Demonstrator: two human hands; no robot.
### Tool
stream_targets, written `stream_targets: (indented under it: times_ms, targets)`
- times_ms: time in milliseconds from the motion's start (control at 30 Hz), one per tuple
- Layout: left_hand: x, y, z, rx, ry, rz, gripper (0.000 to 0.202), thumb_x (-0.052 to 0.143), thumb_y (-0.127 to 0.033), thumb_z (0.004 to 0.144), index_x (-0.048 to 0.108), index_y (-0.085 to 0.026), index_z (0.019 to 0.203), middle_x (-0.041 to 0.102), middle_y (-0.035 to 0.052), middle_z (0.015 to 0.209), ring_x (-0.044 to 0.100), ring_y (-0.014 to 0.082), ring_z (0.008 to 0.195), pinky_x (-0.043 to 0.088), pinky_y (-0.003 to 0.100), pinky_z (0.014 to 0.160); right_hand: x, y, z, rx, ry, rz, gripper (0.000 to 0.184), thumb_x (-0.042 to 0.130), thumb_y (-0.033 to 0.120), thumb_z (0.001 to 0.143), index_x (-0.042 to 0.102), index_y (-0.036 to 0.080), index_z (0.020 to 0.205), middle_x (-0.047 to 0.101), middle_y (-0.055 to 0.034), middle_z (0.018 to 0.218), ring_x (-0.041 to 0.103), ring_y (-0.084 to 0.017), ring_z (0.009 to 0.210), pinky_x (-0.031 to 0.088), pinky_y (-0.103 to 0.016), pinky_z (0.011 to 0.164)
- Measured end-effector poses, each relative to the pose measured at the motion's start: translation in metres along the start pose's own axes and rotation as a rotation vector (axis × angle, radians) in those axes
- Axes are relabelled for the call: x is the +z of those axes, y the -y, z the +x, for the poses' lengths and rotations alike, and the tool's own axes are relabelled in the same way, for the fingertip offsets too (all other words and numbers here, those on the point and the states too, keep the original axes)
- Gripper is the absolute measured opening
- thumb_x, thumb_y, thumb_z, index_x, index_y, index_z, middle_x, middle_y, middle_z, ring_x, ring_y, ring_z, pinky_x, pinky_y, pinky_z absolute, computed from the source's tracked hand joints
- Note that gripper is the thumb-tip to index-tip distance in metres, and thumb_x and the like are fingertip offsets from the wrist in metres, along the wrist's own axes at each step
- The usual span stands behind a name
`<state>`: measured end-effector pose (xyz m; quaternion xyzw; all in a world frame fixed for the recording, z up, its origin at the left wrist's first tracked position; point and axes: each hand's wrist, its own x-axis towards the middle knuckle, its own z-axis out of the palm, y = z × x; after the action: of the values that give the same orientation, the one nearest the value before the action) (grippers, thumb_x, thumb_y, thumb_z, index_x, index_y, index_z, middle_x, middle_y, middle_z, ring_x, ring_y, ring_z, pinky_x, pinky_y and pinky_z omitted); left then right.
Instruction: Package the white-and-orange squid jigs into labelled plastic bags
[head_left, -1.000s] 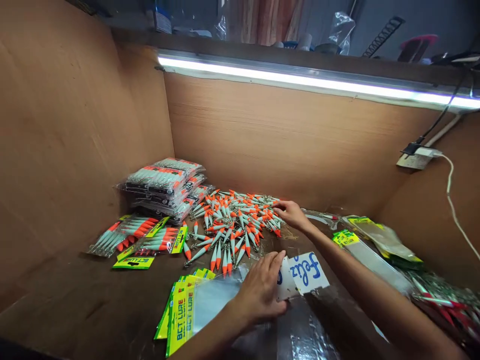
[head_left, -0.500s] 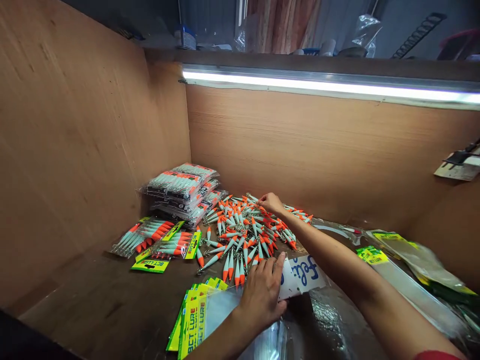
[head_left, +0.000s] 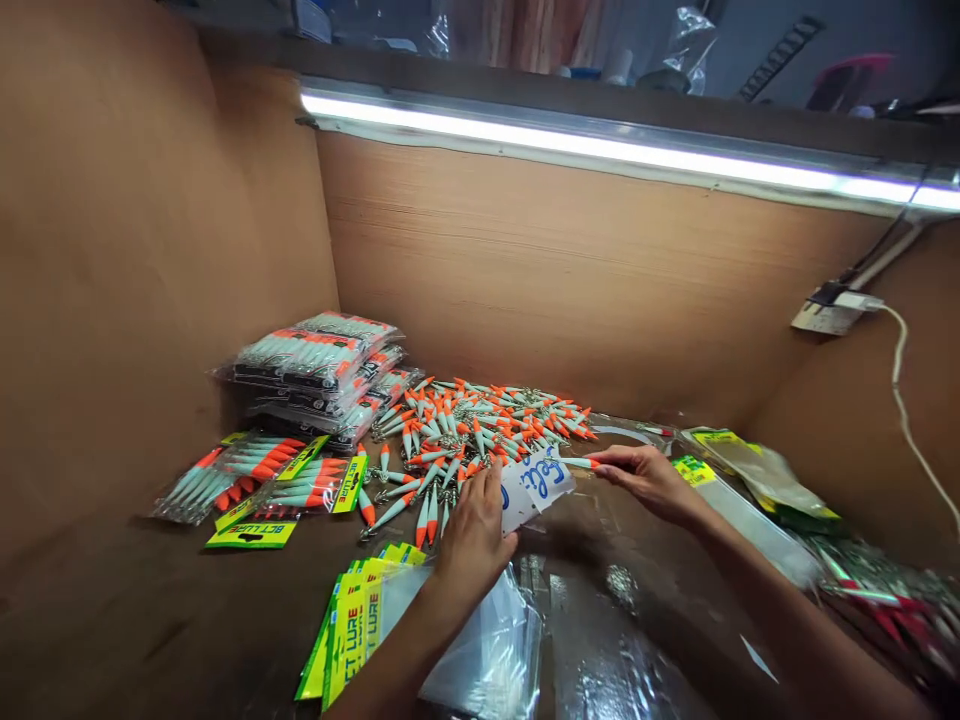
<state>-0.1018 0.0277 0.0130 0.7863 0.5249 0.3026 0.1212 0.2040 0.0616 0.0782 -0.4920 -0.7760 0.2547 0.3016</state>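
Observation:
My left hand (head_left: 474, 525) is closed on a white card (head_left: 525, 495) with blue handwriting, tilted above the front of the lure pile. Between the fingertips of my right hand (head_left: 641, 475) is a fishing lure (head_left: 581, 463), pale with an orange end. The orange end is at my fingers, and the other end points left at the card's right edge; whether they touch I cannot tell. Behind the card spreads a heap of similar lures (head_left: 450, 425) with metal hooks. Below my left hand lie clear plastic bags (head_left: 487, 640) with yellow-green "BCT LURE" headers (head_left: 352, 630).
Stacked packs of lures (head_left: 315, 365) stand at the back left, with several header-card packs (head_left: 281, 480) before them. At right lie more clear bags (head_left: 757, 530) and red-and-white lures (head_left: 892, 600). A power socket with a white cable (head_left: 896, 370) hangs on the right wall.
My right hand has come from the back of the heap to the right of the card, now holding a lure. My left hand has raised and tilted the card. The view has shifted right.

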Motion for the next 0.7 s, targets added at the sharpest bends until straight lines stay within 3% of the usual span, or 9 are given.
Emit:
stream_targets:
  times_ms: [133, 267, 400, 467, 567, 633, 700]
  targets:
    - [0.005, -0.005, -0.002, 0.022, 0.036, 0.014, 0.088, 0.063, -0.018, 0.074, 0.027, -0.015, 0.154, 0.048, 0.0139, 0.143, 0.043, 0.0299, 0.132, 0.036, 0.042, 0.113, 0.014, 0.000, -0.021, 0.025, -0.039, -0.108, 0.038, 0.057, 0.052, 0.095, 0.080, 0.022, 0.101, 0.070, -0.0017, 0.076, 0.059, -0.017, 0.067, 0.042, -0.026, 0.060]
    - [0.008, -0.011, -0.003, 0.104, 0.044, -0.024, 0.088, 0.062, -0.014, 0.072, 0.030, -0.022, 0.153, 0.049, 0.0107, 0.143, 0.044, 0.0289, 0.132, 0.037, 0.043, 0.112, 0.043, 0.013, -0.022, -0.207, -0.157, -0.408, 0.024, 0.060, 0.040, 0.097, 0.078, 0.026, 0.102, 0.069, -0.0061, 0.089, 0.058, -0.022, 0.088, 0.044, -0.032, 0.075]
    - [0.008, -0.011, -0.004, 0.177, 0.041, -0.076, 0.093, 0.061, -0.012, 0.069, 0.025, -0.024, 0.154, 0.047, 0.0095, 0.144, 0.044, 0.0283, 0.132, 0.037, 0.044, 0.113, 0.071, 0.030, -0.016, -0.387, -0.052, -0.593, 0.018, 0.059, 0.031, 0.098, 0.077, 0.027, 0.098, 0.068, -0.0062, 0.089, 0.055, -0.023, 0.089, 0.041, -0.037, 0.082]
    - [0.007, -0.008, -0.003, 0.171, 0.048, -0.082, 0.092, 0.061, -0.013, 0.069, 0.026, -0.023, 0.154, 0.047, 0.0106, 0.144, 0.044, 0.0289, 0.132, 0.038, 0.045, 0.113, 0.071, 0.035, -0.011, -0.452, 0.052, -0.598, 0.015, 0.061, 0.031, 0.097, 0.076, 0.029, 0.094, 0.070, -0.0040, 0.090, 0.056, -0.022, 0.091, 0.040, -0.039, 0.087]
    - [0.006, -0.003, -0.002, 0.147, 0.059, -0.071, 0.090, 0.061, -0.013, 0.069, 0.029, -0.020, 0.153, 0.048, 0.0123, 0.142, 0.044, 0.0296, 0.132, 0.040, 0.045, 0.112, 0.054, 0.038, 0.006, -0.495, 0.187, -0.486, 0.014, 0.064, 0.030, 0.094, 0.075, 0.031, 0.104, 0.073, -0.0015, 0.094, 0.060, -0.020, 0.093, 0.040, -0.039, 0.094]
    - [0.008, -0.001, -0.002, 0.152, 0.061, -0.067, 0.090, 0.061, -0.013, 0.069, 0.029, -0.021, 0.153, 0.048, 0.0120, 0.143, 0.044, 0.0297, 0.132, 0.040, 0.046, 0.112, 0.042, 0.038, 0.032, -0.419, 0.148, -0.418, 0.020, 0.059, 0.027, 0.096, 0.074, 0.027, 0.108, 0.075, -0.0026, 0.097, 0.063, -0.019, 0.091, 0.044, -0.035, 0.093]
    - [0.010, -0.002, -0.003, 0.177, 0.062, -0.076, 0.092, 0.061, -0.013, 0.069, 0.027, -0.023, 0.154, 0.047, 0.0107, 0.145, 0.044, 0.0294, 0.133, 0.039, 0.047, 0.113, 0.039, 0.039, 0.068, -0.280, 0.026, -0.406, 0.027, 0.049, 0.026, 0.100, 0.075, 0.023, 0.109, 0.076, -0.0053, 0.102, 0.067, -0.019, 0.092, 0.048, -0.031, 0.087]
